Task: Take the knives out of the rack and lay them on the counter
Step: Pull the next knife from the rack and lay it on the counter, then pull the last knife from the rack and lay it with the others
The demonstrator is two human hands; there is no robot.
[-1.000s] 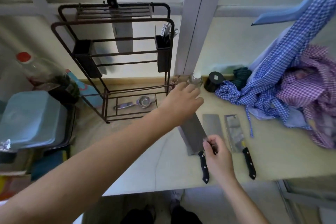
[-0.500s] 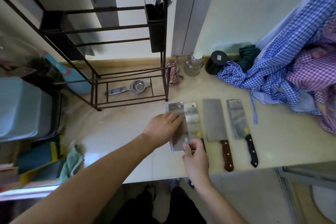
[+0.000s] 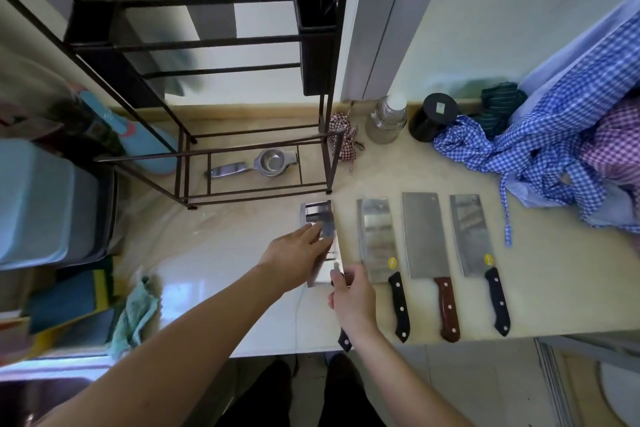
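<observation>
On the pale stone bench [image 3: 214, 253], just in front of the dark wire rack [image 3: 214, 42], a steel cleaver [image 3: 320, 218] lies leftmost in a row of four. Right hand [image 3: 353, 302] has its fingers clamped on the black handle; left hand [image 3: 294, 258] rests flat on the blade, fingers together. Best to let go gently, blade parallel to its black-handled neighbour [image 3: 379, 246], handle kept off the edge.
</observation>
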